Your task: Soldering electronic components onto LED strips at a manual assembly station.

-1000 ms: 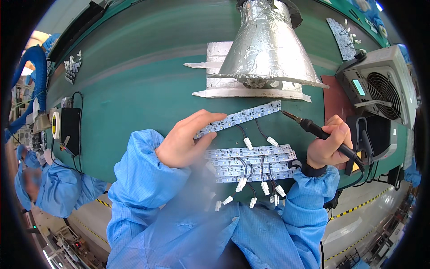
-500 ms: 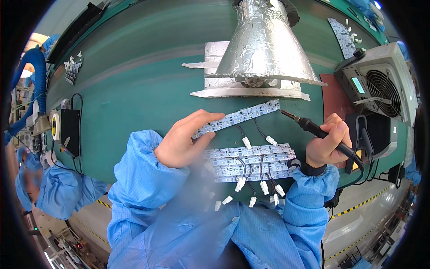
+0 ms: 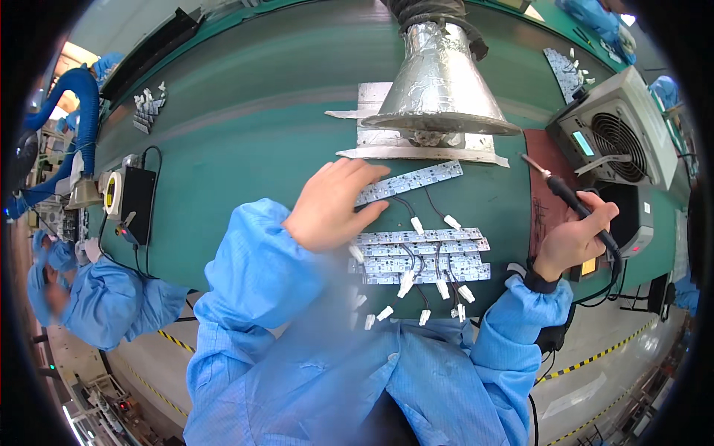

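Note:
My left hand (image 3: pixel 335 204) straddles the left part of a white LED circuit board strip (image 3: pixel 416 181), thumb along its near edge and fingers along its far edge. Two dark wires with white connectors (image 3: pixel 416 224) trail from that strip toward me. In my right hand (image 3: pixel 573 241) is a soldering iron (image 3: pixel 563 192), gripped by its black handle. Its tip points up and left, over a reddish-brown mat and apart from the strip. Nearer to me lie several similar strips (image 3: pixel 424 265) side by side, their wires and white connectors hanging toward my body.
A foil-covered fume hood (image 3: pixel 446 78) stands over a white board (image 3: pixel 370 136) beyond the strip. To the right are a grey fan unit (image 3: pixel 617 134) and a black box (image 3: pixel 632 215). A black device (image 3: pixel 140 204) sits at left, near a blue hose (image 3: pixel 88 111). Another person's sleeve (image 3: pixel 119 308) shows at far left.
The soldering iron has moved away from the strip's right end, rightward over the mat. My left hand has shifted slightly right and away from me. The whole view has shifted a little.

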Available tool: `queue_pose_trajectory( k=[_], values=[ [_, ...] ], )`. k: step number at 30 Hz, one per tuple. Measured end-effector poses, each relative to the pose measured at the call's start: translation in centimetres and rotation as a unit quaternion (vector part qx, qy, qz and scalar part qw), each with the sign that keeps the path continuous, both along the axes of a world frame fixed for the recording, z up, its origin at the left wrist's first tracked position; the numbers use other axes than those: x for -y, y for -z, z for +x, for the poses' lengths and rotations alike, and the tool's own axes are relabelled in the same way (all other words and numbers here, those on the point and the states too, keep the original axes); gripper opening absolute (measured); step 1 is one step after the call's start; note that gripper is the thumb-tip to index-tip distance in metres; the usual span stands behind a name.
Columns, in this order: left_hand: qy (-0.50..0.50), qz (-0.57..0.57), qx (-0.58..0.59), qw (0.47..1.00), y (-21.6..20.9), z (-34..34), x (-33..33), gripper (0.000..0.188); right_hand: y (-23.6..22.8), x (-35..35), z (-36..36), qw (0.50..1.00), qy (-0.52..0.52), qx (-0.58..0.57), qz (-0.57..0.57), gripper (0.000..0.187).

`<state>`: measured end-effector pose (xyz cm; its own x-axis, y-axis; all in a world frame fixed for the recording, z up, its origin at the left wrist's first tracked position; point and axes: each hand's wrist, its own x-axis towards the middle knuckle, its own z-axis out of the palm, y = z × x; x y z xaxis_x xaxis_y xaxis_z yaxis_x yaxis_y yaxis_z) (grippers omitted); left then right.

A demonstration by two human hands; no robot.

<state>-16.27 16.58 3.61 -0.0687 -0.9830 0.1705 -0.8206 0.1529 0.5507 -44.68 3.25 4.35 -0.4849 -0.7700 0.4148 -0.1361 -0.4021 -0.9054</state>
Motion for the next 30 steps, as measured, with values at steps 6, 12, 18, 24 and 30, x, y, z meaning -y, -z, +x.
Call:
queue_pose_trajectory(
  k=[6, 12, 18, 24, 30],
  values=[
    [-0.028, -0.046, 0.127, 0.990, 1.5, -3.3, 2.7, 0.037, 0.1, -5.1, -3.5, 0.998, 0.000, 0.037, 0.049, 0.058],
    [0.016, -0.075, 0.064, 0.995, -1.4, -3.4, 1.9, 0.028, -0.4, -9.4, -4.9, 1.000, 0.025, -0.019, -0.003, 0.034],
    [0.074, -0.244, 0.108, 0.961, -7.1, -6.5, -0.5, 0.033, -0.8, -11.5, -3.1, 0.969, -0.127, -0.052, -0.203, 0.037],
    [0.146, -0.224, 0.128, 0.955, -8.3, -9.2, -2.5, 0.033, -2.7, -10.6, 0.7, 0.899, -0.188, -0.218, -0.330, 0.021],
    [0.187, -0.278, 0.081, 0.939, -7.9, -9.6, -2.8, 0.036, -2.4, -10.9, 1.8, 0.908, -0.207, -0.212, -0.297, 0.019]
  ],
)
